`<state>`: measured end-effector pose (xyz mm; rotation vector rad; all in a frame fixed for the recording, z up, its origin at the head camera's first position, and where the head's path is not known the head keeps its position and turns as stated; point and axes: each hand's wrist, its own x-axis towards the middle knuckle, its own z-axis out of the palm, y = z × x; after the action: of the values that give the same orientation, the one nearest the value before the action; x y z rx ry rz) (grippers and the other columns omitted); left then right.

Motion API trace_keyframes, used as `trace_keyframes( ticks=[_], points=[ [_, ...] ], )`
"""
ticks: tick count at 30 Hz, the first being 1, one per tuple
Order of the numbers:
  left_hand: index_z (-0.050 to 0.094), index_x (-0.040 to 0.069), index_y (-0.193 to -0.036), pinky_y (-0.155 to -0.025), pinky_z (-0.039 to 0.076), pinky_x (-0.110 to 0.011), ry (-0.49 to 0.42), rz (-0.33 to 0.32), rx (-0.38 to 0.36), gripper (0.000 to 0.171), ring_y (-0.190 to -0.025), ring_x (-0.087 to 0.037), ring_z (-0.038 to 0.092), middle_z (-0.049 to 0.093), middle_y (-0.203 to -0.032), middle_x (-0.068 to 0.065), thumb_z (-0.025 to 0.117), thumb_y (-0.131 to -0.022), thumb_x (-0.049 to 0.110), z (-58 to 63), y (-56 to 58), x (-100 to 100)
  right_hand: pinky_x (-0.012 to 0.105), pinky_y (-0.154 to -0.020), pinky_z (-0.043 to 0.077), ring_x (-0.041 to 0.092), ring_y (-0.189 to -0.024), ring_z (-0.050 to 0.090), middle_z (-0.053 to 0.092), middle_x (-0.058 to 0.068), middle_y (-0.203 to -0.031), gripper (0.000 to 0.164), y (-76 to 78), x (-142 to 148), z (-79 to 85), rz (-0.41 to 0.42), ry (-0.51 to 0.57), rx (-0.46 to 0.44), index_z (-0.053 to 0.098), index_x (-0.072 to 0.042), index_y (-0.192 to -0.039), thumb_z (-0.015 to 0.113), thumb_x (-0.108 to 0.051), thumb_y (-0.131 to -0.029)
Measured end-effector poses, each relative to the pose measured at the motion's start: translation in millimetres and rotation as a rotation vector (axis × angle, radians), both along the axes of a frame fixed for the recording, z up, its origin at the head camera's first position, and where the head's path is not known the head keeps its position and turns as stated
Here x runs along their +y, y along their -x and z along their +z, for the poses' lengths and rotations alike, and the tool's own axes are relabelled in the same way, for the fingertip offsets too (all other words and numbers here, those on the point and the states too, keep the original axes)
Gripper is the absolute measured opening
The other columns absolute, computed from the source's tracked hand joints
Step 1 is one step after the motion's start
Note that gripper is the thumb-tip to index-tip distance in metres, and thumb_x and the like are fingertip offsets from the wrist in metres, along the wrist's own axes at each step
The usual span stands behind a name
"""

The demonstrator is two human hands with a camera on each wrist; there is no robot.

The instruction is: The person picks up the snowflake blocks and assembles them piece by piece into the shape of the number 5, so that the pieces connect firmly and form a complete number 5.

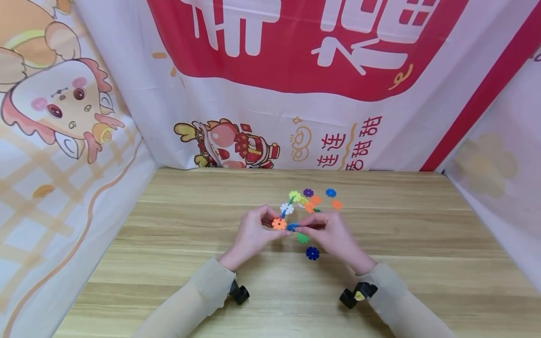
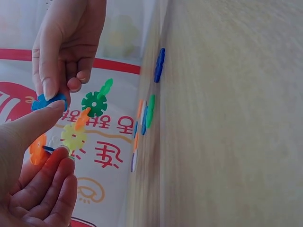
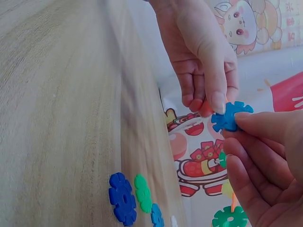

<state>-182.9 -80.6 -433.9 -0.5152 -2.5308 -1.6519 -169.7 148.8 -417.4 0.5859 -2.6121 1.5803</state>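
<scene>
A blue notched plastic disc (image 1: 292, 227) is pinched between the thumb and fingers of my right hand (image 1: 334, 234). My left hand (image 1: 252, 232) grips an orange notched disc (image 1: 279, 224), which is part of a chain of interlocked discs. A white disc (image 1: 287, 208) and a yellow-green disc (image 1: 295, 195) belong to that chain. In the left wrist view, a green disc (image 2: 94, 104) and a yellow disc (image 2: 74, 137) hang in it too. My left thumb touches the blue disc's edge in the right wrist view. Whether blue and orange are slotted together I cannot tell.
Loose discs lie on the wooden table (image 1: 177, 272): dark blue (image 1: 313, 253) and green (image 1: 303, 238) near my right hand, purple (image 1: 308, 193), blue (image 1: 331, 193) and orange (image 1: 337, 204) farther back. Printed cloth (image 1: 236, 94) hangs behind the table and at both sides.
</scene>
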Motion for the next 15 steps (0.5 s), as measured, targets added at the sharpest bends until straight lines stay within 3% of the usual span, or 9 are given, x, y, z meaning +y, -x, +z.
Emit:
trace_keyframes(
  ticks=[6,15],
  points=[
    [0.070,0.016,-0.095,-0.075,0.057,-0.030,0.016,0.004,0.014,0.037,-0.082,-0.012,0.065,0.069,-0.091,0.007,0.096,-0.070,0.023,0.3,-0.6,0.8,0.030,-0.058,0.058,0.033,-0.070,0.068,0.072,-0.005,-0.083,0.005,-0.4,-3.6,-0.8,0.014,-0.008,0.029,0.079,-0.012,-0.092,0.082,-0.010,-0.088],
    [0.070,0.016,-0.094,-0.074,0.057,-0.030,0.015,-0.010,0.027,0.036,-0.081,-0.012,0.065,0.069,-0.089,0.007,0.096,-0.071,0.024,0.6,-0.7,1.6,0.030,-0.058,0.058,0.031,-0.069,0.068,0.072,-0.006,-0.082,0.005,-0.8,-5.1,-2.4,0.016,-0.030,0.035,0.079,-0.010,-0.092,0.081,-0.008,-0.088]
  ],
)
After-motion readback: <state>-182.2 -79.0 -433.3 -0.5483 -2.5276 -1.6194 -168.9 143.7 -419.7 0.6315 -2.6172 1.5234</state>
